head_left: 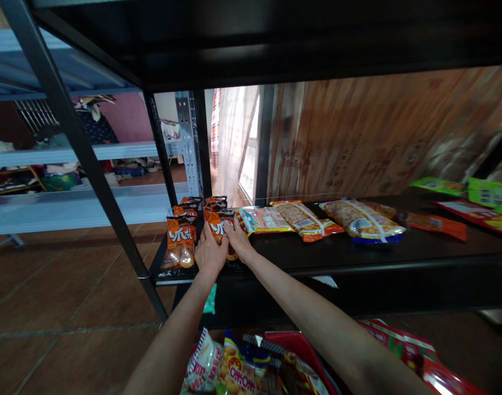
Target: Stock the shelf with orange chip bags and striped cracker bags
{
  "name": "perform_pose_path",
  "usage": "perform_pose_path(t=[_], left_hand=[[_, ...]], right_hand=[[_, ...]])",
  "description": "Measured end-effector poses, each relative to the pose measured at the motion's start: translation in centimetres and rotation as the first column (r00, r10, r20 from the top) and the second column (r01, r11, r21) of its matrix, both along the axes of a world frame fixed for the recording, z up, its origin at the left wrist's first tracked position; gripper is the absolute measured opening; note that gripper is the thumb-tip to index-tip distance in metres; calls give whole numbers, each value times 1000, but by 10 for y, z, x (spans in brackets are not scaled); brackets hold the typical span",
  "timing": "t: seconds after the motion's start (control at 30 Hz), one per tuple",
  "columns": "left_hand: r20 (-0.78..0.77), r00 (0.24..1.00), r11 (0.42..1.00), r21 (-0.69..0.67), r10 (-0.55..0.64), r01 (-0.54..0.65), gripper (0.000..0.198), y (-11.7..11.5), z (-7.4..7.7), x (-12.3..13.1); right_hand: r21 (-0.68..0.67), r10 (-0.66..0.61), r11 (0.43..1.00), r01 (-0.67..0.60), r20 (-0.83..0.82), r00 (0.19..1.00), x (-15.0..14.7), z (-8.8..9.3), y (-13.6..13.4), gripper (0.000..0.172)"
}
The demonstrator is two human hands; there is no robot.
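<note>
An orange-and-black snack bag (216, 226) stands upright near the left end of the black shelf. My left hand (210, 252) is closed around its left side and lower front. From the right, my right hand (237, 241) grips the same bag, with its fingers over the front. Directly left of it stands a matching snack bag (180, 241), with more of the same kind lined up behind both. Just right of my right hand lies a colourful flat packet (265, 219). The lower part of the held bag is partly hidden by my hands.
Several nut-like packets (355, 216) and green packets (491, 195) lie farther right on the shelf (300, 258). Below, a red basket (300, 344) holds snack bags. A black metal post (111, 214) rises at the left, and another shelf board (275, 44) hangs overhead.
</note>
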State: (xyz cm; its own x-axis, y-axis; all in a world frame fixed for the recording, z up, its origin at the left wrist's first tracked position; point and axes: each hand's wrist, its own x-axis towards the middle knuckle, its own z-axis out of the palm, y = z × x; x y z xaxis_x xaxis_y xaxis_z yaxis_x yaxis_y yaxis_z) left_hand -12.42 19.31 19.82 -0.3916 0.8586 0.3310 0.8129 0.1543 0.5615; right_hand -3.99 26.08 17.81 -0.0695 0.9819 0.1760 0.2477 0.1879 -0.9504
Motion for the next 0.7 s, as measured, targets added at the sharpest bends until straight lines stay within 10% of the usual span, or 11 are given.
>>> perform_pose_path(t=[0.7], left_hand=[[-159, 987, 943, 332, 29, 26, 64, 1, -27, 0]], right_hand=[[190, -58, 981, 31, 138, 989, -2, 6, 11, 44]])
